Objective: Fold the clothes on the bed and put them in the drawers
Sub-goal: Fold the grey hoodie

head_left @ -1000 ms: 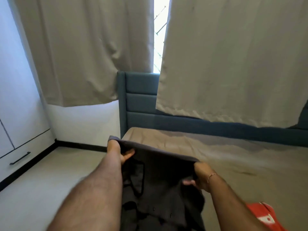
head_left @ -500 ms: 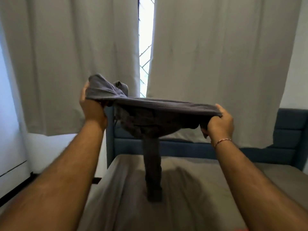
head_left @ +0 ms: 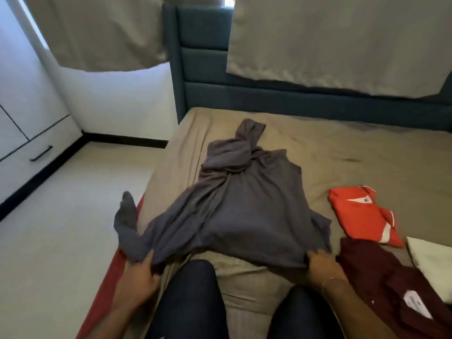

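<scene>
No brand name or legible writing was visible; the white label (head_left: 417, 305) sewn into the dark maroon garment (head_left: 381, 285) was too blurred to read, and the white emblem on the folded red-orange jersey (head_left: 359, 217) showed no readable text.

The left hand (head_left: 138, 277) gripped the near left corner of the grey long-sleeved cotton shirt (head_left: 242, 211), fingers curled into the cloth, palm turned down. The right hand (head_left: 320, 267) pinched the near right corner of the same shirt, a thin bracelet at the wrist. Both forearms reached forward over the person's dark-clad knees (head_left: 188, 302).

The grey shirt lay spread on the tan-sheeted bed (head_left: 342, 152), extending away from the hands, bunched and twisted at its far end. One sleeve hung off the bed edge beyond the left hand. The maroon garment lay just beside the right hand, the red-orange jersey farther off on that side, and a pale cream cloth (head_left: 430, 263) beyond the maroon garment. White drawers with a black handle (head_left: 40, 152) stood well apart, past the left hand. Beige curtains (head_left: 330, 40) hung over the blue padded headboard (head_left: 203, 57).
</scene>
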Motion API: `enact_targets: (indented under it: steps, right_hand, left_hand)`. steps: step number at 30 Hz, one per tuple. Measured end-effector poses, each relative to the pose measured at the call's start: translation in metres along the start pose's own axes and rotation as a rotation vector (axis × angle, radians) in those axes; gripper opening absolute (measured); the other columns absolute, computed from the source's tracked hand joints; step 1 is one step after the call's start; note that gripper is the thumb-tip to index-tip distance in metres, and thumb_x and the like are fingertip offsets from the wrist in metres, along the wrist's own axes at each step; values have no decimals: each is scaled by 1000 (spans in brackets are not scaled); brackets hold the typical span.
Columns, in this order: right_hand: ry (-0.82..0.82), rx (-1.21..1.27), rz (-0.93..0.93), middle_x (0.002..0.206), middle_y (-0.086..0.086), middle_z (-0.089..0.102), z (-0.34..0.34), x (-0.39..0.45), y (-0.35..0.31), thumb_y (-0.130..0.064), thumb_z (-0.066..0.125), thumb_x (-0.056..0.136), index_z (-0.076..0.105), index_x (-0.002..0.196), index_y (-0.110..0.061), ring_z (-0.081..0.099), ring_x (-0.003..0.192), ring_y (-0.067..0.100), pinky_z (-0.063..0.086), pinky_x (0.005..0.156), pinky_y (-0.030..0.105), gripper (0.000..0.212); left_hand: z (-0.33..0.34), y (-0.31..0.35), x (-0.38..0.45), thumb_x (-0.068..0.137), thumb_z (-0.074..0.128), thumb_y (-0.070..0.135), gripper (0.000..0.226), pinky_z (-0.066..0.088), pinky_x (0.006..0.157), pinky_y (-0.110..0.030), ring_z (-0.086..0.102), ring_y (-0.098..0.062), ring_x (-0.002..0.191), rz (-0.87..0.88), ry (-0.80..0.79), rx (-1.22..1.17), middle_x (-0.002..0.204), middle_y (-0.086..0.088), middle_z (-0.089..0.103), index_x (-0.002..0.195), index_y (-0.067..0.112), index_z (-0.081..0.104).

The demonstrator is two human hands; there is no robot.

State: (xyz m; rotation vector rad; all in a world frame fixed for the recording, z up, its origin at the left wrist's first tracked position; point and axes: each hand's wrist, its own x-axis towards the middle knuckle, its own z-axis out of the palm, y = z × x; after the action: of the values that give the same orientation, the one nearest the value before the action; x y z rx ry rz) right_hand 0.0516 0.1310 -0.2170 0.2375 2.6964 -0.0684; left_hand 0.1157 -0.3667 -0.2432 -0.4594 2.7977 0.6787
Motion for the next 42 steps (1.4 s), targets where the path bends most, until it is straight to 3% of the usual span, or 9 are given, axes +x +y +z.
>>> enact_targets:
  steps: [6,10,18,24,26,29,33,37,42]
  right_hand:
    - [17,247,96,132,16,53,13,-5,15,-32,57,94,52,139,-16,53,122,38,48,98,40,48]
    - [154,399,158,134,22,53,-1,3,8,-21,61,93,54,139,-12,53,121,44,47,98,44,48]
    - [235,648,239,139,24,51,-12,48,-29,-17,66,92,55,140,-8,51,127,43,39,111,44,50]
    - [172,846,514,143,21,54,-18,95,-3,-30,70,94,49,145,-4,52,131,43,42,107,43,61]
    - [89,1036,545,120,16,66,-13,109,1,-29,75,93,64,122,-4,62,114,38,48,90,38,40]
    - [-7,1257,511,93,4,70,-4,126,-1,-22,78,91,71,96,-10,66,87,26,51,71,31,14]
    - [54,1442,563,111,8,67,6,134,6,-29,63,102,65,115,-14,64,102,32,52,99,48,20]
    - [152,1566,643,123,20,69,20,124,35,-18,67,98,69,114,-9,66,112,40,50,102,59,18]
    - [279,1628,689,117,21,68,29,112,50,-12,71,95,69,101,-8,66,100,33,63,73,36,7]
  left_hand:
    - [7,2,-6,94,67,25,48,52,72,-41,69,-40,91,-94,250,-205,105,-10,71,141,30,58]
    - [-22,56,23,94,63,13,32,44,64,-35,56,-18,67,-3,458,-355,77,9,56,125,19,65]
    - [-36,161,139,90,69,15,31,51,95,-40,63,-31,106,215,262,-282,115,-14,66,121,8,68]
    - [-6,190,227,93,69,44,62,49,105,-52,55,-44,128,-62,111,-127,140,-23,55,140,7,53]
    - [3,192,244,91,66,57,72,43,105,-55,47,-41,134,-183,106,44,145,-20,50,142,10,50]
    - [8,188,266,93,62,58,65,41,104,-54,43,-38,135,-282,93,163,145,-17,48,140,14,52]
    - [-3,162,286,102,51,37,34,50,94,-49,59,-46,117,-246,154,4,126,-27,63,117,8,60]
    - [-30,107,285,106,46,28,31,48,95,-49,59,-52,112,-253,273,-173,123,-34,63,112,1,61]
    - [-45,33,259,107,47,26,39,48,97,-51,60,-54,110,-396,364,-255,118,-37,64,107,-8,66]
